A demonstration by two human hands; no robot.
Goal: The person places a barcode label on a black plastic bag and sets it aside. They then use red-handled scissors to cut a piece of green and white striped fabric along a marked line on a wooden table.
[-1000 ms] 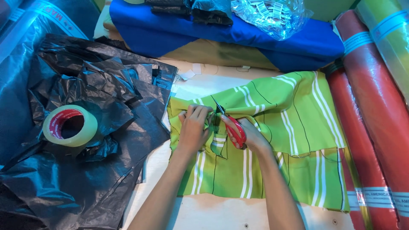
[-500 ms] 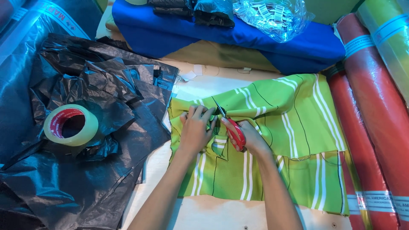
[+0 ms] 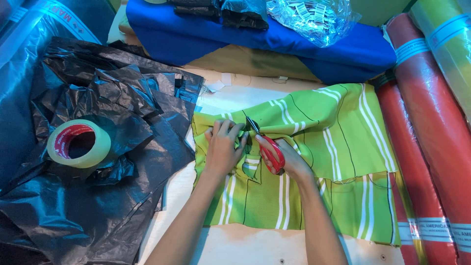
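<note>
**Scissors biting into striped green cloth**

A piece of lime-green cloth [image 3: 314,162] is lying across the pale desk [image 3: 245,245], crossed by paired white stripes and thin dark lines. Its upper part is bunching into soft folds, while the lower part is lying flatter, with a raw, slightly fraying bottom edge. It is sitting in the middle of the desk, between crumpled black plastic sheeting [image 3: 113,162] on one side and red fabric rolls [image 3: 431,147] on the other.

The left hand [image 3: 223,147] is pressing down on the cloth near its left edge, its fingers [image 3: 230,130] spread slightly and pinning a fold. The right hand [image 3: 289,159] is gripping red-handled scissors [image 3: 267,147], its fingers closed through and around the handle; the dark blades are pointing up and away from the person, their tips meeting the cloth just beside the left fingertips.

A roll of clear packing tape [image 3: 78,143] with a red core is resting on the black plastic. A folded blue fabric [image 3: 274,41] is lying along the far side of the desk.
</note>
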